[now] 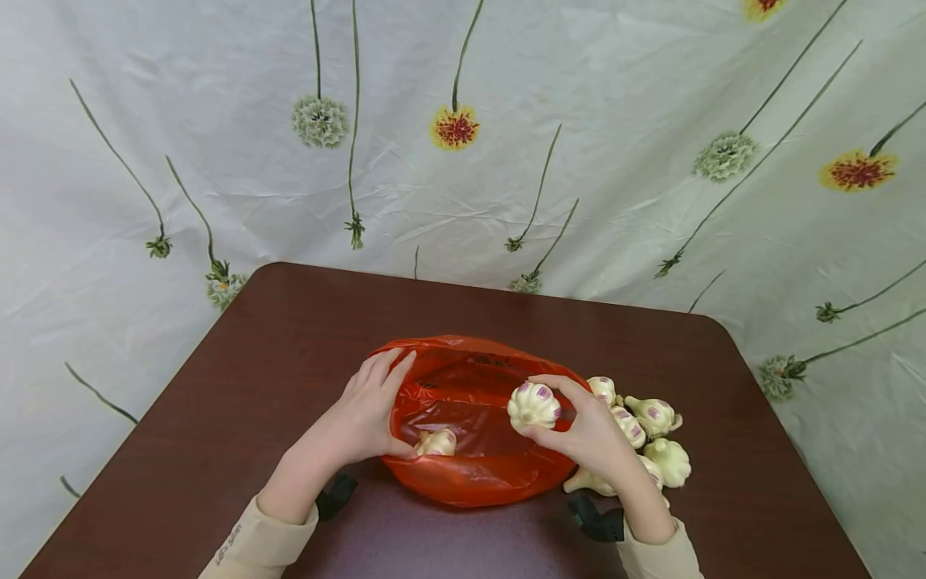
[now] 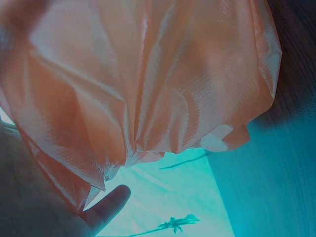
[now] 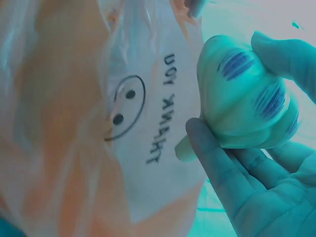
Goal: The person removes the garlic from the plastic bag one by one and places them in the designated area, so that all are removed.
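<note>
A red plastic bag (image 1: pixel 470 481) lies on the table with its mouth wide toward the head view. My left hand (image 1: pixel 370 406) is at the left side of the mouth, thumb and fingers spread apart against the rim. One garlic bulb (image 1: pixel 437 442) sits inside, close to the left thumb. Over the right part of the mouth, my right hand (image 1: pixel 589 430) holds another garlic bulb (image 1: pixel 534 406) between thumb and fingers. That bulb has purple streaks, plain in the right wrist view, beside the bag's printed side (image 3: pixel 163 123).
Several more garlic bulbs (image 1: pixel 667 462) are piled on the dark brown table (image 1: pixel 318 322), right of the bag and partly behind the right hand. A flower-patterned cloth (image 1: pixel 405 185) hangs beyond the table's far edge.
</note>
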`<state>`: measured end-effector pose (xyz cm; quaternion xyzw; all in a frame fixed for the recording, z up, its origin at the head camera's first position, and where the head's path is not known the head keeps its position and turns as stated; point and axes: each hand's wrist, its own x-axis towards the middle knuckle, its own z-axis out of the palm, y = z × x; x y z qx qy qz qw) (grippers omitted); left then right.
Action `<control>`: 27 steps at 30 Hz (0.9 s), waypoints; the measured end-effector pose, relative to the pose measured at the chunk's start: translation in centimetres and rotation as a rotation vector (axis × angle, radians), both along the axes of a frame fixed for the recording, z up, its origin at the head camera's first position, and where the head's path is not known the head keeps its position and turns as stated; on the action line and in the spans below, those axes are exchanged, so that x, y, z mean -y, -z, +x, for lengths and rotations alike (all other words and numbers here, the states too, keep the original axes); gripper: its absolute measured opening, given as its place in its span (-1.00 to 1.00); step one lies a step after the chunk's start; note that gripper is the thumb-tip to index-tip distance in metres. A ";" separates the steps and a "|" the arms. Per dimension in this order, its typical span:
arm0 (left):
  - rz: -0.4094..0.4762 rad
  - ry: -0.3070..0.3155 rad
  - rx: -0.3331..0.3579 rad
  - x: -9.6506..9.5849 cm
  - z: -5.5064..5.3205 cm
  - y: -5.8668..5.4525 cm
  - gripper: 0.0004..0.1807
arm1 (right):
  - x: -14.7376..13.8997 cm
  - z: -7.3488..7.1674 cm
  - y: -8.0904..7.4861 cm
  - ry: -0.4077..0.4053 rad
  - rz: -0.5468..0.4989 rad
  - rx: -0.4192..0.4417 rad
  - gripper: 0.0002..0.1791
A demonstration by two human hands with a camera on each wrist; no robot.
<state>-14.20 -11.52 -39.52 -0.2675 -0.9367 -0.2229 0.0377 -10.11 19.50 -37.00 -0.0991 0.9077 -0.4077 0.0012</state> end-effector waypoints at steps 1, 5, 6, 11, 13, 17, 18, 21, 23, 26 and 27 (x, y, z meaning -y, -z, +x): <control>0.000 0.000 -0.002 0.0 0.0 0.0 0.30 | -0.3 0.1 -0.2 0.005 -0.005 -0.006 -0.37; 0.004 -0.002 -0.006 0.0 -0.1 0.1 0.31 | -1.5 0.7 -0.6 0.047 -0.055 0.002 -0.37; 0.004 -0.001 -0.006 0.0 -0.1 0.1 0.31 | -1.9 0.9 -0.7 0.056 -0.064 -0.009 -0.37; 0.005 0.003 -0.011 0.0 -0.1 0.1 0.31 | -4.3 1.9 -1.2 0.113 -0.096 -0.031 -0.38; 0.007 0.004 -0.010 0.0 -0.1 0.1 0.31 | -5.3 2.5 -1.4 0.153 -0.086 -0.022 -0.38; 0.009 0.007 -0.006 -0.1 -0.1 0.1 0.30 | -7.2 3.7 -1.5 0.225 -0.021 -0.016 -0.35; 0.010 0.007 -0.005 -0.1 -0.1 0.0 0.31 | -7.6 4.0 -1.4 0.247 -0.001 -0.014 -0.35; 0.011 0.009 -0.003 -0.1 0.0 0.0 0.31 | -8.8 4.9 -1.1 0.302 0.034 -0.016 -0.34; 0.011 0.009 -0.003 -0.1 0.0 0.0 0.31 | -9.5 5.5 -0.7 0.334 0.024 -0.009 -0.33; 0.011 0.007 -0.008 -0.1 -0.1 0.1 0.32 | -10.3 6.3 -0.1 0.377 0.001 -0.007 -0.31; 0.011 0.007 -0.009 -0.1 -0.1 0.1 0.32 | -10.6 6.6 0.1 0.389 -0.006 -0.007 -0.31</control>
